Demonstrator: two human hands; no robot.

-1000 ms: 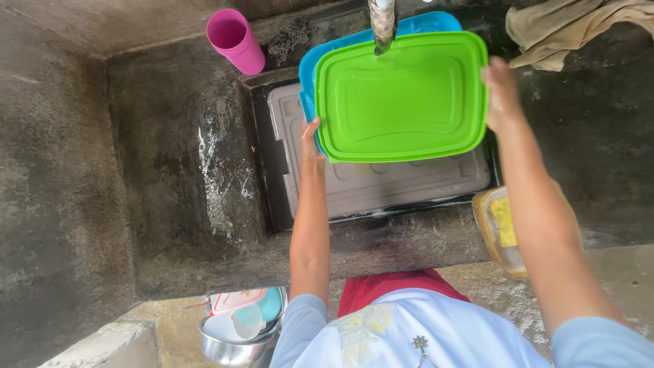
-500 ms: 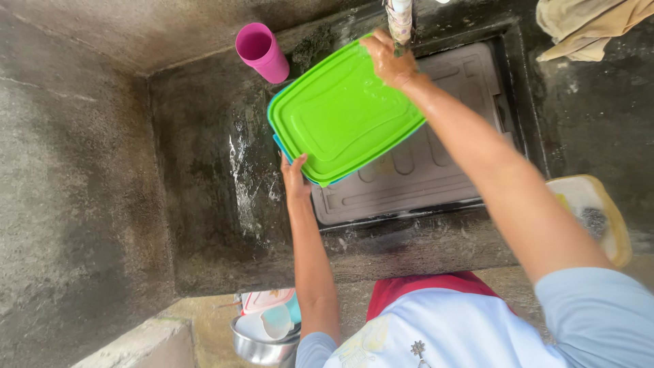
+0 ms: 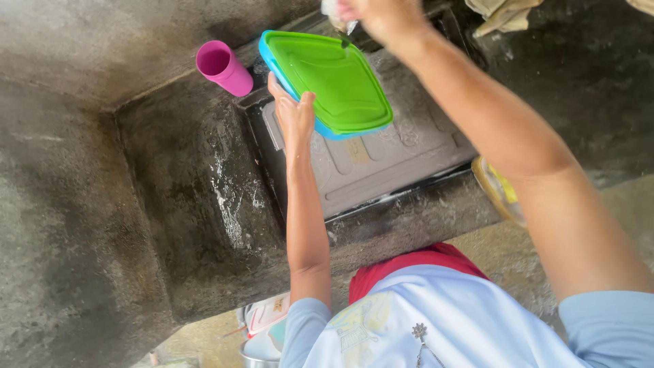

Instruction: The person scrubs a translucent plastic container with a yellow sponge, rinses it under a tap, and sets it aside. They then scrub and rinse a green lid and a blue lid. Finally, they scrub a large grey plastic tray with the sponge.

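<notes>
My left hand (image 3: 294, 116) grips the near left edge of a green rectangular plastic lid (image 3: 334, 78) stacked on a blue one (image 3: 271, 56), both tilted over a concrete sink. My right hand (image 3: 381, 19), blurred, is raised at the top of the view with its fingers closed at the tap (image 3: 332, 9), just above the far edge of the lids. A grey rectangular tray (image 3: 395, 157) lies on the sink floor beneath the lids.
A pink plastic cup (image 3: 225, 68) stands in the sink's back left corner. A yellow container (image 3: 501, 191) sits on the ledge at the right, and a cloth (image 3: 504, 10) lies at the back. A metal bowl (image 3: 262, 347) with dishes sits low by my body.
The lids have swung from flat to tilted and shifted left. My right hand has let go of their far edge and risen to the tap. The view has turned.
</notes>
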